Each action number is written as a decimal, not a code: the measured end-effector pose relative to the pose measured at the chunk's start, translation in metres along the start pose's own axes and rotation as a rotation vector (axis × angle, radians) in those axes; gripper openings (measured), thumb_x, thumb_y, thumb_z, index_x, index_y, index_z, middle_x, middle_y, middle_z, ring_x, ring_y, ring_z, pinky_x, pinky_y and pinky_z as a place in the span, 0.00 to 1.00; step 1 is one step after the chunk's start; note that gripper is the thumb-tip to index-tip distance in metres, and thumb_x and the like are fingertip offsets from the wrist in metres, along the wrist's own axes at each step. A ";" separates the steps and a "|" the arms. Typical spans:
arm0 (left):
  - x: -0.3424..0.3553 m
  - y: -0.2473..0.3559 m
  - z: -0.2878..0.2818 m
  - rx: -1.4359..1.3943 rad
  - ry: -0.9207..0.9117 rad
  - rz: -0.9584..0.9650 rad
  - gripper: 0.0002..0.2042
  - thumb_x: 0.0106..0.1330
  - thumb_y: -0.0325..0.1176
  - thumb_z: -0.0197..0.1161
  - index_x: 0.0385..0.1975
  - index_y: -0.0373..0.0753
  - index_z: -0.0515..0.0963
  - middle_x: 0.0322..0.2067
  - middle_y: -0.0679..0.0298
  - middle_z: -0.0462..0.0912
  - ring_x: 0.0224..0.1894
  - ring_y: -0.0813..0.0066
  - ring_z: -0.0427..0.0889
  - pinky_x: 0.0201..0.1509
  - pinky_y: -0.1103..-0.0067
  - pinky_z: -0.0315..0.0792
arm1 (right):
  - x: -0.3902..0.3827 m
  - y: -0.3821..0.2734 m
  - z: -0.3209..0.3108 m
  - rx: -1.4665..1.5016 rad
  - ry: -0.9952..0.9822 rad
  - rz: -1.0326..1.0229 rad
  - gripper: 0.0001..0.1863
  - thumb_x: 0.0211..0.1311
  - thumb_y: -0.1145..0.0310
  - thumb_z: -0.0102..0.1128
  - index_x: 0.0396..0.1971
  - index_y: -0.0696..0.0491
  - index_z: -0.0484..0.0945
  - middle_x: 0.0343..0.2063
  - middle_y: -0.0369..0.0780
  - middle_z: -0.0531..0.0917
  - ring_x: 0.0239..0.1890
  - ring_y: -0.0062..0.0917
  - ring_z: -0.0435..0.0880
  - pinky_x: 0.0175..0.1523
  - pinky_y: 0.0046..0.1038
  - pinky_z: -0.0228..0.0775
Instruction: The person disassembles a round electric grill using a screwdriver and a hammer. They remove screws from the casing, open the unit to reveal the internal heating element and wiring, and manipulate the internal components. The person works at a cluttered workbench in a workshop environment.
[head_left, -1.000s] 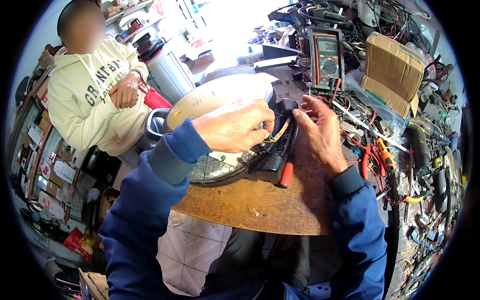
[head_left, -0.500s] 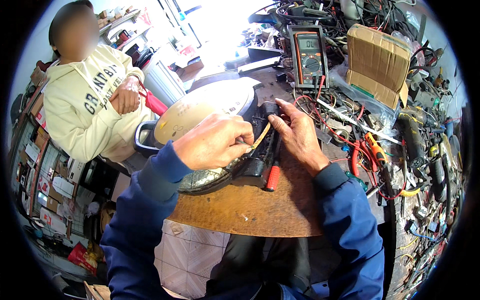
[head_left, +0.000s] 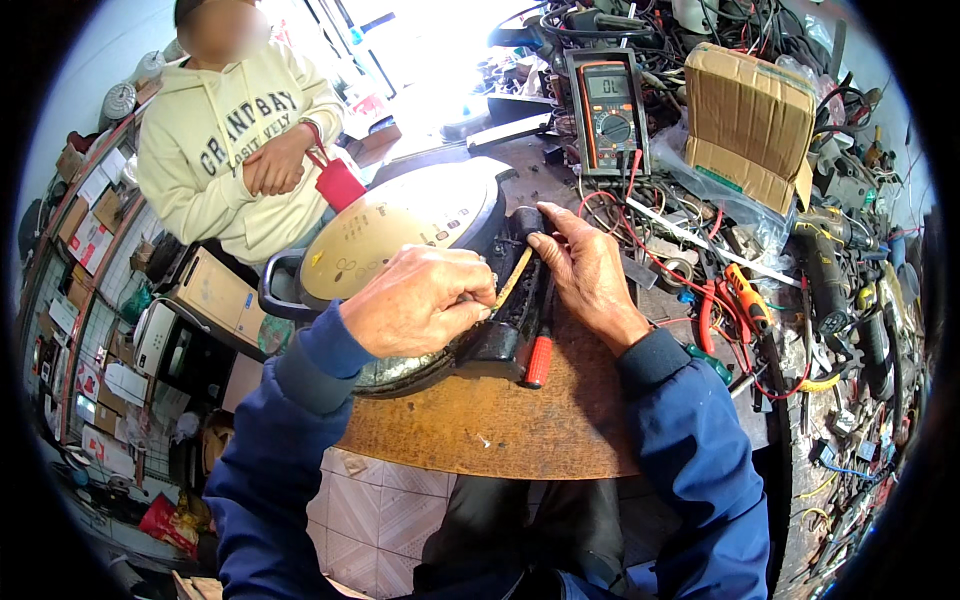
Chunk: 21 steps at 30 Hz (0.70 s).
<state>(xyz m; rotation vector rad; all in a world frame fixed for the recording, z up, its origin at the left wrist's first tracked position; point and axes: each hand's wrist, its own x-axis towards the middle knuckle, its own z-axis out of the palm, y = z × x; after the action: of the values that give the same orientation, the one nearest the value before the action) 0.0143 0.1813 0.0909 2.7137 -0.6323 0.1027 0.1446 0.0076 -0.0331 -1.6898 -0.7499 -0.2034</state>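
Note:
On the wooden table an electric pan with a cream lid (head_left: 385,225) has a black housing (head_left: 490,355) along its right side. A yellowish sleeved wire (head_left: 515,280) lies along that housing. My left hand (head_left: 420,300) pinches the wire's lower end; its fingertips are partly hidden. My right hand (head_left: 590,280) grips the housing's far end, thumb by the wire's upper part and fingers curled at the edge. A red-handled tool (head_left: 539,358) lies beside the housing, under the gap between my hands.
A multimeter (head_left: 612,125) lies at the back right, beside a cardboard box (head_left: 745,120). Tangled leads, pliers (head_left: 708,310) and an orange tool (head_left: 745,295) crowd the right side. A person (head_left: 240,160) in a cream hoodie stands across at the left, hands clasped.
My right hand has moved from hovering with spread fingers onto the housing's end. My left hand has moved slightly down along the wire. The view has shifted; more shelving shows behind the person.

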 end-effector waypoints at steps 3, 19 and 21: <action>-0.001 0.000 0.000 -0.002 -0.004 -0.003 0.04 0.61 0.24 0.67 0.34 0.33 0.82 0.27 0.58 0.80 0.26 0.65 0.78 0.31 0.71 0.71 | 0.000 -0.001 0.000 0.013 -0.014 0.023 0.23 0.68 0.65 0.67 0.59 0.61 0.80 0.46 0.56 0.86 0.44 0.47 0.89 0.50 0.39 0.79; -0.011 0.012 0.009 0.039 0.169 -0.080 0.06 0.68 0.22 0.64 0.42 0.32 0.83 0.32 0.55 0.80 0.33 0.61 0.83 0.38 0.71 0.76 | 0.004 0.023 -0.012 0.325 -0.192 0.022 0.27 0.68 0.77 0.61 0.67 0.61 0.73 0.51 0.52 0.87 0.53 0.33 0.87 0.57 0.34 0.79; -0.009 0.009 0.009 0.091 0.169 -0.066 0.05 0.69 0.23 0.64 0.42 0.32 0.83 0.33 0.54 0.81 0.35 0.58 0.83 0.39 0.70 0.76 | 0.004 0.026 -0.009 0.335 -0.186 0.004 0.28 0.67 0.79 0.60 0.67 0.60 0.73 0.53 0.52 0.86 0.54 0.35 0.87 0.59 0.35 0.79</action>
<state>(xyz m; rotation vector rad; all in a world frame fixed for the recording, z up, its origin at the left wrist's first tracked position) 0.0024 0.1744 0.0842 2.7711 -0.5000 0.3482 0.1651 -0.0016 -0.0494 -1.4017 -0.8667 0.0812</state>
